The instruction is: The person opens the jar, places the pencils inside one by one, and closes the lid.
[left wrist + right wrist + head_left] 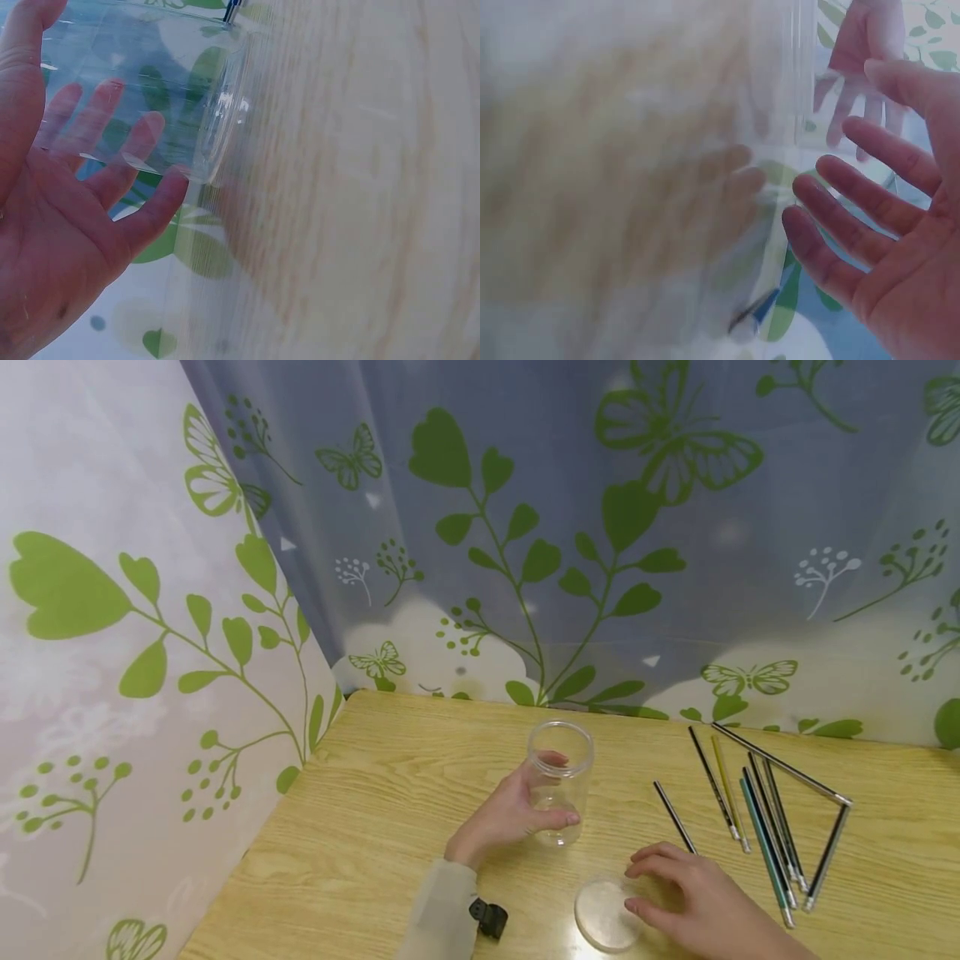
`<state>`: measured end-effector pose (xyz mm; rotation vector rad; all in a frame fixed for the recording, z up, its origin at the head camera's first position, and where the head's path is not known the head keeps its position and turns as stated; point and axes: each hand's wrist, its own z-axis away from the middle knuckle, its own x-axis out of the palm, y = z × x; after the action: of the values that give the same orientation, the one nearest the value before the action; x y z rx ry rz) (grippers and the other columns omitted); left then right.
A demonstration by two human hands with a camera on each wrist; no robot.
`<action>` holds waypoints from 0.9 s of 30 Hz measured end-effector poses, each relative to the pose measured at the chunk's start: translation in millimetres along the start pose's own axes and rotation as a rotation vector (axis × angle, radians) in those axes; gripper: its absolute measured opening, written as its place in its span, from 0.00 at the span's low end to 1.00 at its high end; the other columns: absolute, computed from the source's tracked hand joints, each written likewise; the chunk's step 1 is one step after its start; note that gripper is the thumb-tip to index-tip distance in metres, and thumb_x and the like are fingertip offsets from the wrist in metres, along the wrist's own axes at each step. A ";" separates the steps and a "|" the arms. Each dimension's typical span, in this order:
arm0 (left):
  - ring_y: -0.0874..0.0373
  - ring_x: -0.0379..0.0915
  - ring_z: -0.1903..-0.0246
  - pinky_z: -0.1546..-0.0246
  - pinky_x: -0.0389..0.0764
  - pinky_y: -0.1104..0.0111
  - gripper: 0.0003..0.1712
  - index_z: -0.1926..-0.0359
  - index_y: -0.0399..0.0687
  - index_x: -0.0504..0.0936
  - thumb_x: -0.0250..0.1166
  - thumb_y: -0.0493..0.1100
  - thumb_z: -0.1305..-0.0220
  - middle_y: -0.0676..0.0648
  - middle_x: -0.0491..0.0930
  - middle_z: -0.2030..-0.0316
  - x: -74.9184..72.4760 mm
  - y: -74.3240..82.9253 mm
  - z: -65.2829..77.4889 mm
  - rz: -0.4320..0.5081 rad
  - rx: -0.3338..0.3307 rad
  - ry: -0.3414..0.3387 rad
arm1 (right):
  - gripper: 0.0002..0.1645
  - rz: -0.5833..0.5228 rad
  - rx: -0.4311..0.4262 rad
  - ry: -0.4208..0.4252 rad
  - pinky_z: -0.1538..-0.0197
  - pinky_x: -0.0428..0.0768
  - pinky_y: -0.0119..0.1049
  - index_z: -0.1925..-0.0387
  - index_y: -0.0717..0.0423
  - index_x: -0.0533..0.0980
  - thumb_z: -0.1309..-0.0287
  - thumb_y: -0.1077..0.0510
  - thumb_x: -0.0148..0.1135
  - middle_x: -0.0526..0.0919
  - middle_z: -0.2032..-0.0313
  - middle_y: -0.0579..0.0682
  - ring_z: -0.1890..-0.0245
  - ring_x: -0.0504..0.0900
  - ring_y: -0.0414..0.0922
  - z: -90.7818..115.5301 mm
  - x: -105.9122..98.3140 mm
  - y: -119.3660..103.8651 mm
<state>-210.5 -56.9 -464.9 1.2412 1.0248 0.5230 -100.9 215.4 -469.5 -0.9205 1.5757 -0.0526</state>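
Observation:
My left hand (pixel 506 814) grips a clear, uncapped jar (pixel 572 792), thumb on the near side and fingers behind it. The left wrist view shows those fingers through the transparent wall of the jar (pixel 180 82), whose base is close to the tabletop. On the table in front of the jar lies a round clear lid (pixel 603 917). My right hand (pixel 693 893) hovers at the lid's right edge, its fingers loosely bent. Nothing is between the spread fingers of the right hand (pixel 907 270) in the right wrist view.
Several pencils lie to the right on the wooden table (pixel 405 752), among them a yellow pencil (pixel 729 789) and a teal pencil (pixel 763 843). One dark pencil (pixel 673 814) lies just beyond my right hand. A patterned curtain (pixel 480 610) hangs along the back edge.

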 end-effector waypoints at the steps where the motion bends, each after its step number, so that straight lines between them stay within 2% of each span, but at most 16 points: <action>1: 0.52 0.69 0.32 0.32 0.71 0.50 0.41 0.31 0.65 0.67 0.77 0.50 0.42 0.56 0.73 0.33 0.0 0.1 0.1 0.001 0.001 -0.001 | 0.09 0.012 0.004 0.034 0.59 0.83 0.33 0.59 0.35 0.83 0.40 0.44 0.73 0.83 0.54 0.32 0.57 0.82 0.34 -0.1 -0.9 1.1; 5: 0.53 0.69 0.32 0.32 0.71 0.49 0.41 0.31 0.65 0.67 0.77 0.50 0.41 0.56 0.73 0.32 -0.2 0.1 0.2 -0.006 0.005 -0.007 | 0.10 0.029 0.066 0.130 0.67 0.79 0.30 0.60 0.38 0.83 0.44 0.49 0.76 0.84 0.59 0.33 0.65 0.80 0.31 -1.6 -7.0 7.8; 8: 0.54 0.69 0.32 0.32 0.70 0.49 0.40 0.31 0.67 0.67 0.77 0.50 0.41 0.57 0.73 0.32 -0.3 0.0 0.3 -0.007 0.007 -0.008 | 0.09 0.016 0.146 0.177 0.73 0.74 0.28 0.60 0.44 0.85 0.43 0.53 0.76 0.84 0.63 0.37 0.71 0.76 0.28 -3.1 -11.5 14.2; 11: 0.54 0.69 0.31 0.32 0.70 0.49 0.40 0.31 0.67 0.67 0.77 0.49 0.41 0.57 0.73 0.32 -0.2 -0.5 0.2 -0.002 0.007 -0.007 | 0.10 0.025 0.240 0.218 0.74 0.74 0.27 0.59 0.50 0.86 0.41 0.53 0.74 0.85 0.66 0.40 0.74 0.77 0.27 -4.6 -16.0 20.9; 14: 0.53 0.69 0.31 0.32 0.71 0.49 0.40 0.31 0.64 0.67 0.77 0.49 0.41 0.57 0.73 0.32 -0.3 -0.8 0.4 0.003 0.009 -0.005 | 0.14 0.036 0.342 0.218 0.72 0.79 0.30 0.57 0.54 0.85 0.38 0.50 0.72 0.86 0.68 0.43 0.74 0.82 0.31 -6.2 -21.6 28.1; 18: 0.53 0.69 0.31 0.32 0.71 0.49 0.42 0.29 0.60 0.66 0.76 0.49 0.41 0.57 0.73 0.32 -0.1 -1.3 0.5 0.000 0.009 -0.006 | 0.21 0.043 0.443 0.167 0.70 0.81 0.35 0.52 0.58 0.84 0.36 0.46 0.69 0.87 0.69 0.46 0.74 0.85 0.36 -8.4 -28.4 37.3; 22: 0.53 0.68 0.31 0.32 0.70 0.48 0.42 0.29 0.61 0.66 0.76 0.50 0.41 0.57 0.72 0.31 -0.2 -1.6 0.2 -0.001 0.013 -0.012 | 0.23 0.054 0.470 0.153 0.69 0.82 0.40 0.51 0.61 0.83 0.36 0.46 0.69 0.88 0.69 0.47 0.73 0.86 0.41 -11.5 -31.2 43.6; 27: 0.52 0.68 0.30 0.31 0.70 0.47 0.43 0.28 0.62 0.65 0.76 0.51 0.41 0.57 0.71 0.30 -0.7 -2.1 0.1 0.011 0.005 -0.022 | 0.24 0.066 0.491 0.131 0.69 0.79 0.41 0.53 0.63 0.83 0.38 0.46 0.70 0.88 0.70 0.48 0.74 0.84 0.43 -16.9 -32.5 48.4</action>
<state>-211.2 -58.1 -466.6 1.2549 1.0019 0.5143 -142.5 259.3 -463.9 -0.4867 1.6114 -0.4413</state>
